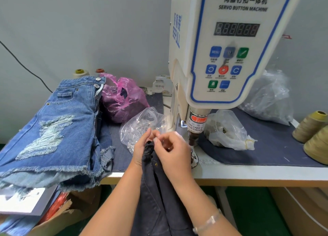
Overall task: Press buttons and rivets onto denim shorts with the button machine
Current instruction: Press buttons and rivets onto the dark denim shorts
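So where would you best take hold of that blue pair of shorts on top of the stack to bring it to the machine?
Grip the blue denim shorts at the waistband, near the two metal buttons. That edge is thick and firm, while the near hem is frayed and the front is ripped. Probably come from the right, where the fly edge lies open beside the pink bag.

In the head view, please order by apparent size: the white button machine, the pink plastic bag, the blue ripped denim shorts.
1. white button machine, though nearest the camera
2. blue ripped denim shorts
3. pink plastic bag
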Available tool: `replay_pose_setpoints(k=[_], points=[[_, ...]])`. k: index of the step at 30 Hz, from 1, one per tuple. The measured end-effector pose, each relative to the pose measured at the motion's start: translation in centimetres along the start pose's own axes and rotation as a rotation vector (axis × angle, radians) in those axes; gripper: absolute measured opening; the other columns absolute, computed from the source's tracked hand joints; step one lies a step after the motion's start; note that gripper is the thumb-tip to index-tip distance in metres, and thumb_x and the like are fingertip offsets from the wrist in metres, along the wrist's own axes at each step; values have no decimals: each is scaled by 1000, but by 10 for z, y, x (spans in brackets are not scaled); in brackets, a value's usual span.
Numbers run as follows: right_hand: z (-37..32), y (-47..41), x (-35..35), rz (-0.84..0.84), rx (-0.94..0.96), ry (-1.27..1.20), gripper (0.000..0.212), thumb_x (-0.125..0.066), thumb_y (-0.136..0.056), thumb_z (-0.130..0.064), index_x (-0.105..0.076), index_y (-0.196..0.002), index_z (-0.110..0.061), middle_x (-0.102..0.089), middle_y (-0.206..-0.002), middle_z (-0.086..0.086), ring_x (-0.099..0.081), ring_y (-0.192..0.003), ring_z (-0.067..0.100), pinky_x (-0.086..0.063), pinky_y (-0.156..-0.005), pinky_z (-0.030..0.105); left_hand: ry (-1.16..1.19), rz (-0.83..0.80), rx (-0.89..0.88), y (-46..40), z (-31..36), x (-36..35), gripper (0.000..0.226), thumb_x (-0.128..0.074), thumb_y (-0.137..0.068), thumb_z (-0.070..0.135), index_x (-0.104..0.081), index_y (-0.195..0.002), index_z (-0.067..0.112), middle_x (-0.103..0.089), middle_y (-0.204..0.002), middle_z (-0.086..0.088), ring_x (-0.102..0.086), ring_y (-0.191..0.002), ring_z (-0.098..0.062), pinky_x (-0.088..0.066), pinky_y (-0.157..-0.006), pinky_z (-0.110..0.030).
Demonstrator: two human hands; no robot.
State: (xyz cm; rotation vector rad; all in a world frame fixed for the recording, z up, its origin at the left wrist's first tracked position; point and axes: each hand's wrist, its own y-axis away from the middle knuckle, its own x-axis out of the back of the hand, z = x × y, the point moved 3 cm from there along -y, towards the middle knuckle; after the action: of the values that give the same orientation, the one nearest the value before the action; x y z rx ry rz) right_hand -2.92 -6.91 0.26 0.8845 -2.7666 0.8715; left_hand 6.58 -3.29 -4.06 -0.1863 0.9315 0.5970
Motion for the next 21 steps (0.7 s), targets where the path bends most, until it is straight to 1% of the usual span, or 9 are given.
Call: replay_pose_setpoints(k=[2,3,6,7,9,12,14,17,21], points=[[-4,22,18,-56,80,22,9,-63,-80,-27,-60,-72,-30,-57,-71,-11,-55,-71,6,-40,-66,12,-90,16,-15,0,1,2,36,-45,-85,33,-59,-61,11,-53,-47,-8,-53,-39,-17,-45,-42,-21],[-1,31,32,-81,76,35,9,-63,-81,-28,-60,-73,-31,-59,-73,-12,-57,-73,7,-42,-67,12,-121,30,-17,-1,1,2,34,-46,-84,32,-59,-61,11,-52,-46,-9,-52,-38,-18,-44,-41,-20],[21,32,76,-84,-36,47,19,-69,-82,-16,-63,-76,-33,-64,-79,-14,-61,-76,5,-44,-67,8,-143,37,-7,-4,1,4,29,-47,-81,29,-57,-62,9,-51,-47,-10,-54,-39,-20,-47,-42,-22],[28,27,87,-75,-48,76,21,-70,-82,-11,-64,-76,-31,-65,-78,-14,-61,-76,4,-43,-67,7,-155,29,-4,-4,0,3,29,-48,-81,29,-58,-62,10,-52,-48,-10,-55,-40,-20,-48,-43,-23],[34,11,98,-104,-23,162,16,-71,-82,-8,-66,-77,-23,-65,-72,-11,-60,-73,4,-43,-66,7,-186,9,-9,-6,0,3,29,-48,-81,29,-58,-62,11,-52,-49,-10,-55,-41,-20,-49,-44,-23],[39,-9,93,-238,63,282,9,-71,-82,-8,-67,-77,-15,-64,-71,-5,-57,-71,10,-45,-63,15,-189,-5,-14,-6,-1,4,27,-48,-81,28,-57,-63,10,-52,-48,-9,-54,-41,-19,-49,-44,-23],[42,-17,89,-310,86,313,14,-71,-82,-10,-64,-77,-20,-61,-70,-8,-57,-72,9,-44,-64,15,-184,-6,-14,-5,-1,4,26,-48,-81,28,-56,-63,10,-51,-48,-8,-54,-41,-19,-49,-44,-23],[43,-23,88,-345,107,354,24,-71,-83,-13,-55,-76,-29,-55,-67,-16,-55,-72,-1,-41,-64,8,-211,11,-29,-6,0,4,23,-48,-81,26,-53,-68,8,-50,-49,-8,-54,-41,-19,-48,-45,-23],[39,-24,85,-358,127,396,39,-71,-83,-15,-43,-68,-39,-49,-61,-15,-52,-67,-4,-37,-61,7,-251,15,-38,-8,0,4,21,-47,-80,26,-48,-72,6,-49,-51,-6,-52,-42,-17,-47,-45,-22]])
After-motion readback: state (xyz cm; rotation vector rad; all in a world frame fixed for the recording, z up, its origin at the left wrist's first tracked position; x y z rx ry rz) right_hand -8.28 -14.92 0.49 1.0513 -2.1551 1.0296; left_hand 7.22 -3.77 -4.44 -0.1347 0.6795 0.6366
